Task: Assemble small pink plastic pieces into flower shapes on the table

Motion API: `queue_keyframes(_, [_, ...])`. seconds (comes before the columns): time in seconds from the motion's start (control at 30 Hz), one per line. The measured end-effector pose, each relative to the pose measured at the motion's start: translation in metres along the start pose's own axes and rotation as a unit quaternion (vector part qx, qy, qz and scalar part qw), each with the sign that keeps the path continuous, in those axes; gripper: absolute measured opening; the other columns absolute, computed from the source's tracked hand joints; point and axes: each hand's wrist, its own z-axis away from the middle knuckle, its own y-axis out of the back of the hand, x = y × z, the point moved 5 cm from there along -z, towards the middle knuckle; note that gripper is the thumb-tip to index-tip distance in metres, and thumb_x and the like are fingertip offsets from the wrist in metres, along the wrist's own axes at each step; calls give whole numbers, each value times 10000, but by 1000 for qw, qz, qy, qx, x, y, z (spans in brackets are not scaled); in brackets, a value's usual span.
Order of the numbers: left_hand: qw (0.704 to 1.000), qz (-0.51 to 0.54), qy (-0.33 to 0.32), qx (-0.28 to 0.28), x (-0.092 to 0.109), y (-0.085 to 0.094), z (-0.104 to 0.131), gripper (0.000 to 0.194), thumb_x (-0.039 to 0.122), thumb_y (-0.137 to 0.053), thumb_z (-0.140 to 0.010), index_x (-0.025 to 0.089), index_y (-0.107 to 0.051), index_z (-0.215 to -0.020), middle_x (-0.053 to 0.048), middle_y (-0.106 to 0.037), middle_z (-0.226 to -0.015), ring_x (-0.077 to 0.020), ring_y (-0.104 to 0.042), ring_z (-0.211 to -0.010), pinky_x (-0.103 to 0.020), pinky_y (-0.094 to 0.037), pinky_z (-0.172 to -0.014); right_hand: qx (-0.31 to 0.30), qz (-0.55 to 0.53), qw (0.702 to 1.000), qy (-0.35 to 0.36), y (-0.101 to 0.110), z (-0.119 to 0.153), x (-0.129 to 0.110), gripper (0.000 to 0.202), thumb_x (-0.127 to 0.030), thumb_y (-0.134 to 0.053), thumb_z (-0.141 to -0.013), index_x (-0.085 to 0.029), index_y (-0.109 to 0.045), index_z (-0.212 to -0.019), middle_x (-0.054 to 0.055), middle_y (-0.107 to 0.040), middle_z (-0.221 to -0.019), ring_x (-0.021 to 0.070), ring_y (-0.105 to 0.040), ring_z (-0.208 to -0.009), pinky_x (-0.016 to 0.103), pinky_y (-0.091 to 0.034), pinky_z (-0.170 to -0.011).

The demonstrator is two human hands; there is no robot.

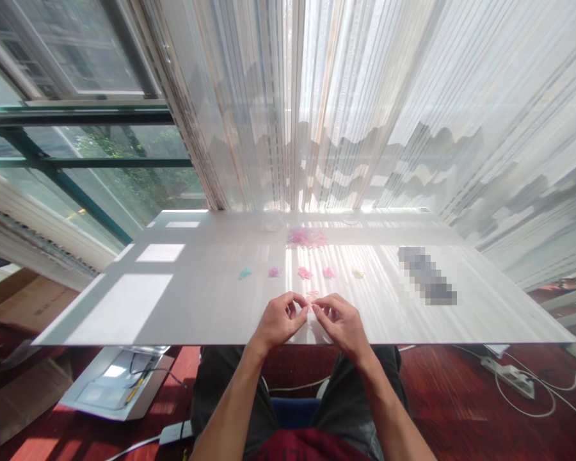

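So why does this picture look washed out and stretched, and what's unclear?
All in the head view: sunlight glares through the pale striped sheer curtains and streaks the flat white tabletop; the curtains fan outward, suggesting wide-angle distortion; a grey pixelated patch hides whatever lies there; the tiny pink piece between the left hand and right hand is too small to read clearly.

Bright daylight, backlit through sheer curtain [355, 83]; folds partly washed out. Hard-edged sun patches on left of tabletop [206, 314], striped glare across its middle. Floor [451, 410] darker, sun-patched lower left. Wide-angle stretch toward edges. Pink heap [307, 238] soft, strands merging. Pixelated block [427, 276] at right.
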Motion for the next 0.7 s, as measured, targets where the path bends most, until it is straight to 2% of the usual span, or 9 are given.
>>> queue_keyframes(0.23, [1000,-2,-3,0,2,1,0,148,312,-651,-835,169,-685,-848,1,-647,-680,-102,-543,-557,-211,-463,-558,-6,-7,1000,-16,0,-1,1,215,-380,-609,-936,-206,-715,-867,28,-645,-772,139,-575,-630,247,-497,-561])
queue_keyframes(0.43, [1000,17,-11,-6,1,-1,0,251,334,-685,-842,184,-701,-1043,-19,-713,-806,-93,-532,-557,-202,-470,-546,-5,-1,1000,-16,0,-1,3,258,-412,-593,-943,-203,-719,-858,30,-659,-759,135,-563,-598,249,-500,-549])
queue_keyframes(0.57, [1000,26,-11,-3,-1,-1,1,221,356,-672,-866,193,-733,-1001,-30,-732,-837,-98,-541,-574,-204,-469,-549,-5,-2,1000,-16,0,-1,2,260,-422,-600,-939,-204,-728,-875,30,-665,-752,136,-566,-594,250,-503,-546])
queue_keyframes(0.7, [999,35,-7,17,-1,1,1,190,353,-676,-867,194,-750,-941,-18,-718,-780,-97,-546,-567,-202,-458,-545,-11,-8,1000,-16,0,-1,2,247,-413,-600,-940,-208,-717,-866,30,-657,-759,142,-577,-618,252,-501,-556])
